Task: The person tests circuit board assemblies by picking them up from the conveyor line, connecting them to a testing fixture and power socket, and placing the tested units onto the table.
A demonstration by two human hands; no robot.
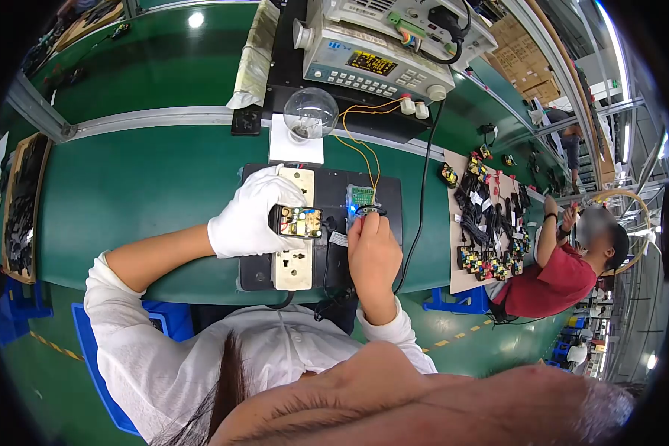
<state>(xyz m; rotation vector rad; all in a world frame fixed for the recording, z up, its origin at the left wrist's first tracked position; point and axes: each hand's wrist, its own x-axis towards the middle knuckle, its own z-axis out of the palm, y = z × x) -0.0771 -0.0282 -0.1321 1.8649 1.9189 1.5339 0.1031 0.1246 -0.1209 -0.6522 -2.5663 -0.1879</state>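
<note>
My left hand (249,210), in a white glove, is closed around an open-cased power adapter (300,221) with its circuit board facing up. It holds the adapter over a white power strip (293,273) lying on a black base plate (257,276); the contact beneath is hidden. My bare right hand (375,256) pinches a black cable plug (367,211) at the lower edge of a small green circuit board (362,195). A blue light glows at that board's left side, and yellow wires (377,167) lead up from it. A cable tag (338,238) lies between my hands.
A glass bulb (311,115) stands behind the strip. Beyond it is a bench instrument (375,63) with a lit display. Several adapter boards with cables (490,223) cover a cardboard sheet (463,286) at right. A person in red (550,279) sits farther right.
</note>
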